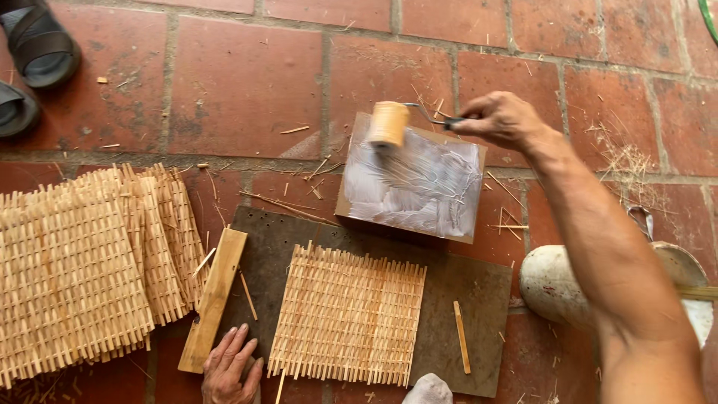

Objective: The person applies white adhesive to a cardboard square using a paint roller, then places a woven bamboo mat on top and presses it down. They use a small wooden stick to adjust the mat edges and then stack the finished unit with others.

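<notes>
**Roller on a glue-smeared board above a woven mat**

A small paint roller [389, 123] with a pale orange sleeve rests on the upper left corner of a brown board [359, 206] coated with streaky whitish paste. The right hand [499, 120] is closed around the roller's thin metal handle, its arm reaching in from the lower right.

Just below that board lies a square woven mat [348, 316] of thin bamboo strips, set on a dark flat panel [464, 288]. The left hand [233, 366] lies flat with fingers spread and gripping nothing, at the mat's lower left corner, touching the bottom end of a wooden batten [213, 299] that leans across the panel's left edge. A short loose stick [461, 337] lies on the panel, right of the mat.

Further left sits a stack of similar woven mats [82, 269]. To the right stands a whitish bowl [557, 288]. All rest on a red tiled floor [239, 82] scattered with splinters. Dark sandals [37, 45] sit at the top left.
</notes>
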`<state>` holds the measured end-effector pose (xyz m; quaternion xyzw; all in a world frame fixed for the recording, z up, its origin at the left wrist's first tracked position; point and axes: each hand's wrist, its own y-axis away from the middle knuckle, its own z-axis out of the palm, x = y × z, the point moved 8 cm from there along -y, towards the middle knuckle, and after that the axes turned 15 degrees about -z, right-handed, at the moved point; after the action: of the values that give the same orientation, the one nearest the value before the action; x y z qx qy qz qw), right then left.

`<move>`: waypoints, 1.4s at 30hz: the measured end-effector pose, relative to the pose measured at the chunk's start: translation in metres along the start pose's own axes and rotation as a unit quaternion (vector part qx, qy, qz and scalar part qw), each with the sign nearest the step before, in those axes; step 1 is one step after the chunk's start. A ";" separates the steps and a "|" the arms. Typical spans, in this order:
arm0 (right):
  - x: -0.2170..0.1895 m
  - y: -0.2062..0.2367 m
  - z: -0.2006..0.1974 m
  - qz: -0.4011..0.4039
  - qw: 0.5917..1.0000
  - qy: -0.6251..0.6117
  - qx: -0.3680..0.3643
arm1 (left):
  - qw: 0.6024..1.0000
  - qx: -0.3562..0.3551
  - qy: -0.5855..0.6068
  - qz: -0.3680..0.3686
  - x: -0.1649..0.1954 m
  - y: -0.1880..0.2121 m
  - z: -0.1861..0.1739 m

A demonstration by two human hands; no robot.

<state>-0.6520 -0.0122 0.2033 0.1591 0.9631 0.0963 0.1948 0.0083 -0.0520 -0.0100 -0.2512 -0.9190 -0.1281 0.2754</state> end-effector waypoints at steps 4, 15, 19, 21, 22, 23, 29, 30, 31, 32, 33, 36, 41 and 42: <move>0.098 0.101 -0.017 0.124 0.991 -0.010 -0.049 | 0.999 -0.017 -0.027 -0.031 -0.006 0.002 0.006; 0.130 0.152 -0.026 0.217 0.975 -0.043 0.009 | 1.000 -0.015 -0.019 -0.010 0.004 -0.001 0.000; 0.044 0.047 0.005 0.080 0.996 -0.027 -0.004 | 1.000 -0.007 -0.006 -0.008 0.002 0.001 0.001; 0.002 -0.001 0.016 0.049 0.999 -0.022 -0.003 | 1.000 0.002 -0.001 -0.002 0.000 -0.001 0.002; -0.019 -0.020 0.020 0.028 1.000 -0.013 -0.002 | 1.000 0.000 -0.002 -0.004 -0.002 0.001 0.003; -0.041 -0.036 0.020 -0.024 0.999 -0.020 0.032 | 1.000 -0.004 -0.003 -0.007 -0.004 0.002 0.004; -0.045 -0.033 0.021 -0.026 0.998 -0.047 0.017 | 1.000 -0.009 -0.009 0.000 0.002 0.003 0.001; -0.031 -0.018 0.020 -0.012 1.000 -0.026 -0.003 | 1.000 -0.014 -0.020 -0.006 0.005 0.002 -0.002; -0.019 0.001 0.014 -0.025 1.000 -0.003 0.000 | 0.999 -0.020 -0.031 -0.011 0.009 0.001 -0.008; -0.003 0.026 0.003 -0.037 0.999 0.023 0.004 | 0.999 -0.027 -0.039 -0.015 0.016 -0.004 -0.012; 0.024 0.054 -0.004 0.033 0.999 0.033 -0.010 | 1.000 -0.021 0.004 0.001 0.028 -0.014 -0.020; 0.085 0.143 -0.033 0.181 0.980 0.078 -0.032 | 0.994 -0.006 0.080 0.080 0.075 -0.059 -0.049; 0.106 0.251 -0.048 0.272 0.957 0.004 0.097 | 0.992 -0.120 0.005 0.032 0.172 -0.195 -0.026; 0.102 0.263 -0.035 0.278 0.947 -0.076 0.140 | 0.987 -0.154 0.028 0.018 0.191 -0.214 -0.020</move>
<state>-0.6846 0.2635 0.2653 0.4532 0.8667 -0.0010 0.2085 -0.2348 -0.1650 0.0948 -0.3038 -0.8755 -0.2700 0.2614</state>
